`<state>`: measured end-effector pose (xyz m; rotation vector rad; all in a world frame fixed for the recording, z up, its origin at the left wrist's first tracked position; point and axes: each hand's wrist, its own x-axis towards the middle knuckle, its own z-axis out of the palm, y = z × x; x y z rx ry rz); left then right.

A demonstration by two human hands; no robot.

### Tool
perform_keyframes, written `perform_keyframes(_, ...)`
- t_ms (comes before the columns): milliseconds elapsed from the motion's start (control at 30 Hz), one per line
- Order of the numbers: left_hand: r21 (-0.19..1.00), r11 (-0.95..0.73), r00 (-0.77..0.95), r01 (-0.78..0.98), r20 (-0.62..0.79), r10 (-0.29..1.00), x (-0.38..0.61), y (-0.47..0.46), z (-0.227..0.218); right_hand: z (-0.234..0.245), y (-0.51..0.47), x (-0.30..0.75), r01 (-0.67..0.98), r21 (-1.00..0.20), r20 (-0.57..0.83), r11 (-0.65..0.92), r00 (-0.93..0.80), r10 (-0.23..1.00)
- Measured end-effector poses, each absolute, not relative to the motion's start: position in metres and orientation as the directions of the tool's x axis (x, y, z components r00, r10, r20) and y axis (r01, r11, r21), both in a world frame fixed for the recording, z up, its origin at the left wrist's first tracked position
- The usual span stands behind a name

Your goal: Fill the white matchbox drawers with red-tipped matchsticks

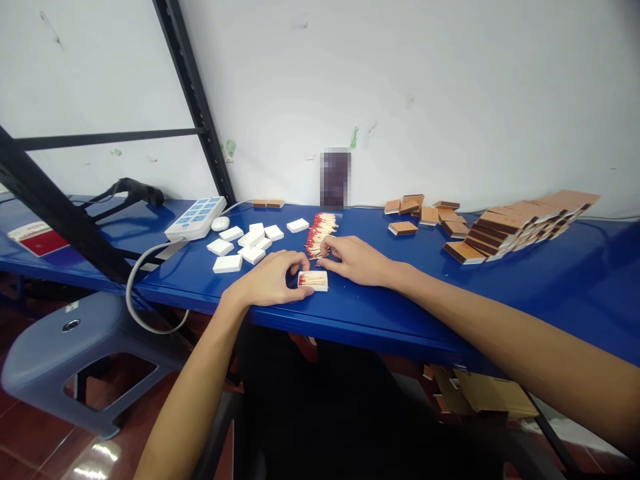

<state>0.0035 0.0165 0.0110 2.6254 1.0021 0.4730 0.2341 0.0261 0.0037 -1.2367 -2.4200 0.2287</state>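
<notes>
White tray (323,288) holds red-tipped matches (312,281); matchboxes (500,227) stacked.

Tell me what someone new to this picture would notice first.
Probably the pile of red-tipped matches midway along the blue table, with the right hand at its near end. Just nearer, the left hand curls around a small white tray with matches inside. Off to the right, a leaning stack of brown matchboxes also stands out.

The wall (425,80) is brightly lit; glare is reflected from the floor (55,453) at lower left; a patch (335,179) near centre is pixelated.
</notes>
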Motion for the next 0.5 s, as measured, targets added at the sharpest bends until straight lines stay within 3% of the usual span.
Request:
perform_keyframes(233,0.373,-0.718,0.704,0.587,0.203,0.681,0.004,0.016,0.011,0.005,0.029,0.235,0.754,-0.299,0.245,0.584,-0.531,0.811)
perform_keyframes(500,0.375,-0.716,0.703,0.589,0.199,0.683,0.004,0.016,0.012,0.014,0.029,0.254,0.671,-0.348,0.224,0.654,-0.618,0.753)
